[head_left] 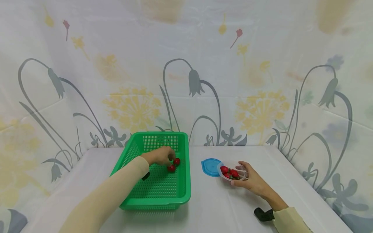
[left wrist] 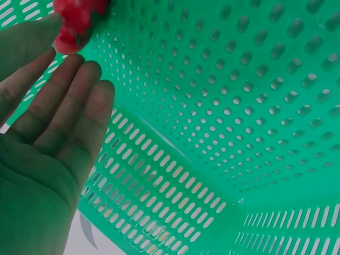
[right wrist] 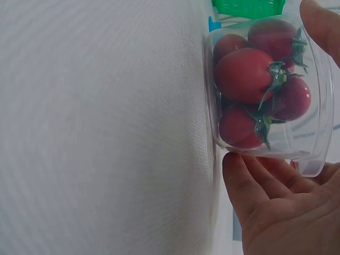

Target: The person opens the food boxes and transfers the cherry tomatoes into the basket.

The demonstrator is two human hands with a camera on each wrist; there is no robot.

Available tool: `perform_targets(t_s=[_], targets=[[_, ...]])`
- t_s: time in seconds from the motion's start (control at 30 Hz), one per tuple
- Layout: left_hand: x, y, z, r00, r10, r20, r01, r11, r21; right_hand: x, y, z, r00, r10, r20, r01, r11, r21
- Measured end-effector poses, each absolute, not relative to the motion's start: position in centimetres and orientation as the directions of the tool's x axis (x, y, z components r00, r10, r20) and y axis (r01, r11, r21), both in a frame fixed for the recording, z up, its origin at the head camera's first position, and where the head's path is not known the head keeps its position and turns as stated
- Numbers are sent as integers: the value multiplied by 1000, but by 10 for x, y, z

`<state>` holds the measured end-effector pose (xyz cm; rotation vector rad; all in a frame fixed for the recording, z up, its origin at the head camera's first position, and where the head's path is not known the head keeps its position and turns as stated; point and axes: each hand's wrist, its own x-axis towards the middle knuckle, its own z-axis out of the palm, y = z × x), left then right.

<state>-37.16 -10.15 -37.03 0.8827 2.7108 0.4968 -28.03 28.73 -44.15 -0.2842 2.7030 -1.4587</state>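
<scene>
Inside the green basket point(head_left: 183, 195), my left hand point(head_left: 161, 155) reaches down to two red cherry tomatoes. Its thumb and index finger pinch at the nearer cherry tomato point(head_left: 171, 168); the other cherry tomato point(head_left: 176, 161) lies right beside it. In the left wrist view the remaining fingers point(left wrist: 79, 114) stretch out below the red fruit point(left wrist: 74, 16). My right hand point(head_left: 252, 181) grips a clear plastic container point(head_left: 244, 175) between thumb and fingers. Several cherry tomatoes point(right wrist: 244, 75) with green stalks sit in that container, which stands on the white table.
A blue lid point(head_left: 211, 167) lies on the white tablecloth point(head_left: 215, 207), between basket and container, touching or close to the container's left side. Behind the table hangs a flower-printed curtain point(head_left: 204, 113). A black strap piece point(head_left: 263, 214) is at the right wrist.
</scene>
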Motion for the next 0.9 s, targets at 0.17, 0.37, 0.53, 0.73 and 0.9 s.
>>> perform_targets(t_s=[0.17, 0.37, 0.53, 0.73, 0.9], targets=[[-375, -102, -370, -785, 608, -115, 529, 756, 385, -279, 289, -441, -981, -191, 39, -136, 531, -837], [-376, -104, -361, -783, 615, -95, 529, 738, 420, -279, 289, -442, -978, -203, 49, -152, 528, -836], [-372, -101, -344, -765, 644, -26, 572, 698, 430, -280, 287, -442, -978, -202, 55, -156, 528, -835], [-366, -84, -326, -726, 686, 38, 616, 626, 479, -279, 287, -442, -980, -195, 47, -145, 528, -837], [-359, -62, -318, -697, 714, 64, 644, 585, 492, -279, 287, -441, -980, -194, 45, -143, 528, -837]])
